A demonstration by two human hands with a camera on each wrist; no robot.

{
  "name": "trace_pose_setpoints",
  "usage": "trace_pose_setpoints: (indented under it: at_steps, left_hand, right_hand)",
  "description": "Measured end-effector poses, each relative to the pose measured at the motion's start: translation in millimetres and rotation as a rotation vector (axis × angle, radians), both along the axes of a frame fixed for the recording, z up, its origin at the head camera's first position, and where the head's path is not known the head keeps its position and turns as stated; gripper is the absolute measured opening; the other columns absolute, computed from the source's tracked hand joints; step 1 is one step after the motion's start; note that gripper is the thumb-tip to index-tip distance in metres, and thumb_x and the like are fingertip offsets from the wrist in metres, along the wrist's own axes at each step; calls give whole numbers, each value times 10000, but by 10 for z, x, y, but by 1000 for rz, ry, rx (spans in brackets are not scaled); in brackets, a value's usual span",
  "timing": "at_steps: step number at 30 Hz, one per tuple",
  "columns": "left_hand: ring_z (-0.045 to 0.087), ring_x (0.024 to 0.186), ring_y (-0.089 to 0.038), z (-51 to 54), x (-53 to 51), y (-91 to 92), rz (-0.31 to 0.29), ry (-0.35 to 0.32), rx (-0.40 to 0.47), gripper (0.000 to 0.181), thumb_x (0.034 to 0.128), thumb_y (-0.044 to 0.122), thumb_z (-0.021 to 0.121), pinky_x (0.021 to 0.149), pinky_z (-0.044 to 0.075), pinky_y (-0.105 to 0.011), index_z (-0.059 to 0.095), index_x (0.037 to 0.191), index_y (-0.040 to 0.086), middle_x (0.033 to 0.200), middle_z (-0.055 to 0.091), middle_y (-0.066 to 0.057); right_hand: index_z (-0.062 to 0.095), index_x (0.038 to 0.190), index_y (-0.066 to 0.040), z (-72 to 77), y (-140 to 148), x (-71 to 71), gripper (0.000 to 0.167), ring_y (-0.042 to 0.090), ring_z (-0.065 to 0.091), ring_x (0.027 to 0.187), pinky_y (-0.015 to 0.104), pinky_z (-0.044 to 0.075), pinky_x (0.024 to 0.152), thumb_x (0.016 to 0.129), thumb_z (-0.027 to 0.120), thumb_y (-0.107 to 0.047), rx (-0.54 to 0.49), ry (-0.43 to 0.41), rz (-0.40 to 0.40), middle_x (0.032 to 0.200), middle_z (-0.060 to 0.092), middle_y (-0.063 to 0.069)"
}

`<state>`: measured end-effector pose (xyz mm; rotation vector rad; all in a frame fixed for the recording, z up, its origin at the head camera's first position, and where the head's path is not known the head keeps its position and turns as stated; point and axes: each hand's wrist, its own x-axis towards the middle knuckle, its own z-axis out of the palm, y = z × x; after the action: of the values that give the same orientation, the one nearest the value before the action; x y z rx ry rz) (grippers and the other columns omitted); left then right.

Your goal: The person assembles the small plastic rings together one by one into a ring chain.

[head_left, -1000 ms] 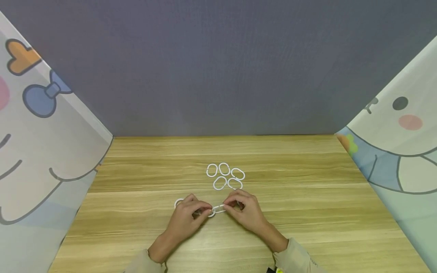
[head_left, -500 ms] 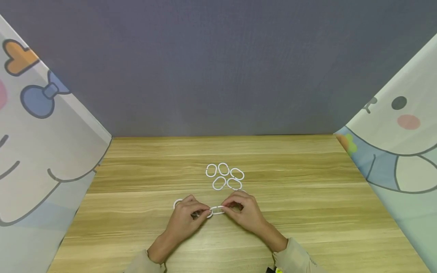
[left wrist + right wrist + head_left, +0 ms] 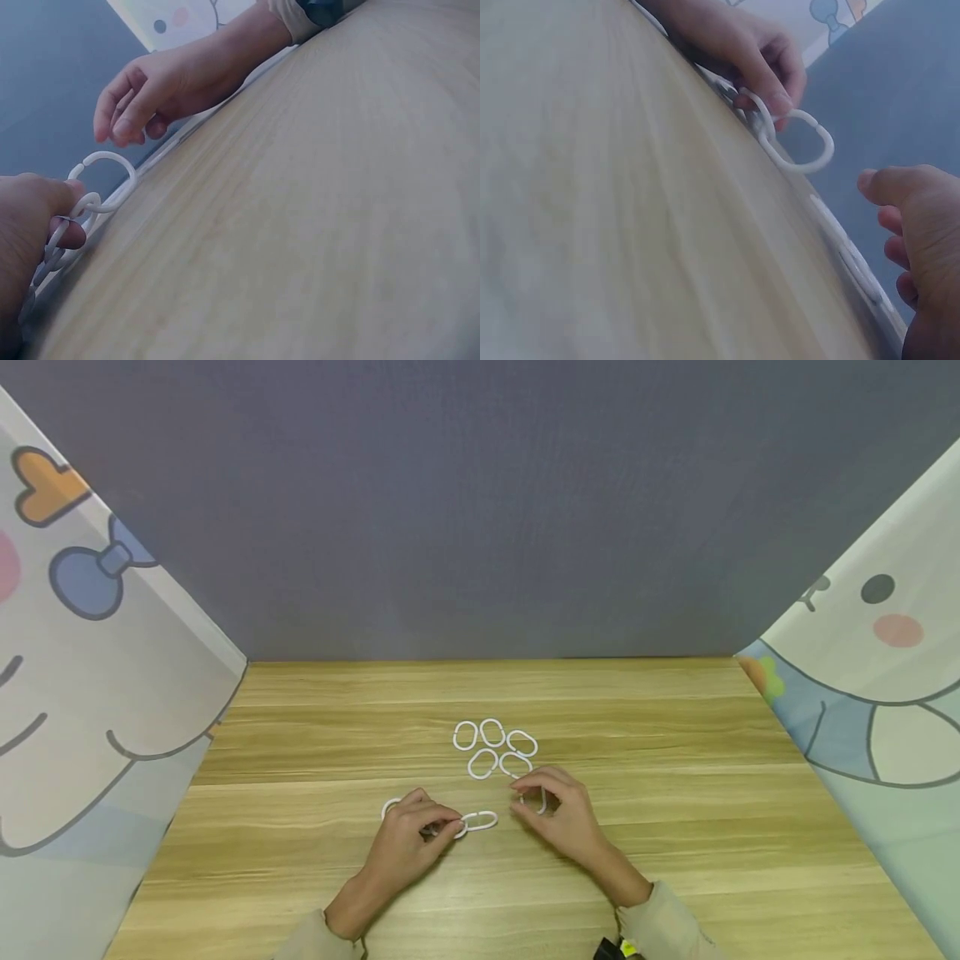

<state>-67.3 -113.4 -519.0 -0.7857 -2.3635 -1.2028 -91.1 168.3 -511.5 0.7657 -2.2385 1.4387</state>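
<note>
White link [image 3: 830, 150] juts from the left hand [image 3: 408, 839], looped through a neighbouring link that this hand's grip pinches over the surface [image 3: 697, 827]. It is probably light, stiff plastic, smooth enough to slip, with slight spring at the gap; its rounded free end seems the best hold. Near it, the right hand [image 3: 566, 814] has its grip loosely parted, empty. Loose links [image 3: 495, 745] lie farther out.

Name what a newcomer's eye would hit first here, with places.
Likely the left hand, pinching a white chain near the front of the table, with the empty right hand just right of it. Then the cluster of white links, mostly beyond the hands. Large cartoon prints at both sides also draw the eye.
</note>
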Motion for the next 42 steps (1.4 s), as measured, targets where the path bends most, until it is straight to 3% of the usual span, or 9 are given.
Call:
trace_pose_setpoints:
  at_steps: [3, 7, 10, 14, 19, 28, 33, 42]
  left_hand:
    - [595, 749, -8, -5, -2, 1, -4, -4, 7, 130, 854, 71, 951, 638, 537, -132, 855, 887, 152, 805, 771, 113]
    - [602, 748, -11, -13, -10, 2, -15, -4, 19, 128, 862, 54, 943, 637, 540, -127, 858, 891, 146, 810, 779, 107]
    - [601, 748, -9, -14, -14, 2, -16, -4, 21, 127, 864, 48, 939, 636, 539, -124, 860, 893, 142, 812, 782, 103]
    - [596, 746, -8, -11, -12, -2, -16, -3, 19, 125, 863, 46, 939, 635, 538, -125, 858, 892, 138, 813, 784, 100]
    - [601, 751, -12, -10, -14, -2, -18, -8, 18, 121, 868, 53, 939, 638, 542, -129, 859, 895, 140, 819, 786, 101]
    - [602, 752, -10, -12, -15, -6, -16, -7, 17, 124, 868, 51, 938, 636, 542, -129, 859, 894, 142, 814, 782, 104]
    - [601, 749, -10, -8, -13, -1, -14, -2, 19, 128, 863, 45, 940, 631, 538, -129, 858, 892, 139, 813, 782, 99]
    - [601, 747, -14, 5, -6, 0, -17, -4, 19, 125, 865, 41, 936, 630, 544, -139, 855, 887, 134, 811, 781, 97]
  right_hand:
    - [813, 1057, -103, 8, 76, 2, 370, 244, 655, 837, 292, 551, 653, 766, 986, 45, 12, -18, -29, 1056, 773, 52]
    - [773, 1041, -118, 8, 187, -2, 421, 224, 676, 1004, 241, 576, 846, 737, 1003, 60, 27, -71, -54, 1100, 752, 53]
    - [714, 995, -112, -2, 263, -9, 452, 245, 676, 1099, 182, 530, 1008, 712, 1013, 75, 37, -107, -62, 1111, 740, 73]
    - [642, 945, -138, -12, 326, -15, 487, 288, 672, 1161, 166, 462, 1099, 710, 1025, 48, 80, -151, -68, 1140, 743, 66]
    - [619, 927, -190, -12, 340, -14, 509, 298, 635, 1262, 292, 435, 1141, 702, 1052, -46, 166, -198, -63, 1237, 763, 0]
    - [579, 878, -205, 18, 325, 0, 533, 334, 615, 1297, 435, 436, 1151, 694, 1048, -31, 247, -157, -55, 1270, 764, 13]
    - [578, 862, -215, 17, 326, 0, 525, 309, 621, 1263, 440, 454, 1127, 705, 1047, -39, 253, -159, -51, 1252, 772, 9]
    - [555, 864, -204, 3, 332, 4, 550, 285, 650, 1233, 345, 473, 1117, 691, 1050, -36, 245, -127, -56, 1222, 778, -36]
